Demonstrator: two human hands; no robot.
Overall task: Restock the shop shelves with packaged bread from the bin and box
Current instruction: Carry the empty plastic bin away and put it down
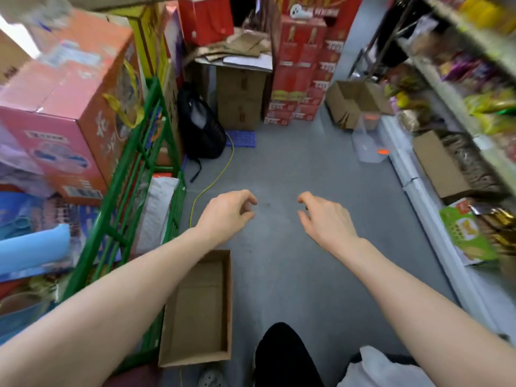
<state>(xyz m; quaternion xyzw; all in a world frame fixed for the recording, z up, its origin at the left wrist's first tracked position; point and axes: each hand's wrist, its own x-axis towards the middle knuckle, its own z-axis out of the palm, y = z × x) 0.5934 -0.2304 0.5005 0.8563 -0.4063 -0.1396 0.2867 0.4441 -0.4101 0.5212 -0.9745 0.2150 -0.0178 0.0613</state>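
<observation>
Beside the green rack [122,174], shallow brown box [201,303].

Brightly, evenly lit, with only faint soft shadows on the floor [293,174]. Blown out white at upper left. Smeared by motion along the shelves [446,88]; bowed outward at edges; sharper mid-frame.

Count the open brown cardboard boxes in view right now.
3, though the last may be closed. The near box lies on the floor beside the green rack; the tipped box lies at the far end of the right shelving; the shelf box sits on its bottom level. More may be hidden.
</observation>
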